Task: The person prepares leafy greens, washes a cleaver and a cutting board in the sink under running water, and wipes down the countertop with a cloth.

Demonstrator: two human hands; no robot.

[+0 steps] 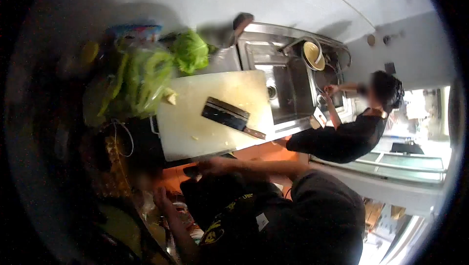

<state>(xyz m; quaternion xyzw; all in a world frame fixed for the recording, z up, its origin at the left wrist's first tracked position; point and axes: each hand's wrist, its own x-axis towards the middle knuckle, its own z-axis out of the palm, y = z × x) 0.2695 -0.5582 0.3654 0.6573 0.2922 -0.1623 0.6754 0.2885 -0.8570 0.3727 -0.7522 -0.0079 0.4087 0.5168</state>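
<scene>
Below the near edge of a white cutting board point(183, 113), my right hand point(212, 165) is closed around a small dark object point(192, 171) that I cannot make out. Farther left and lower, my left hand point(162, 198) is held up with its fingers loosely spread; it looks empty, though the area is dim. A cleaver point(225, 114) with a dark blade and wooden handle lies on the board, untouched. Small pale scraps and a yellowish chunk point(170, 97) are also on the board.
Leafy greens in a clear plastic bag point(149, 81) and a green lettuce point(190, 52) lie beyond the board. Right of it is a steel sink point(293, 86) with a yellow bowl point(312, 55). Another person point(349, 128) works there with both hands over the basin.
</scene>
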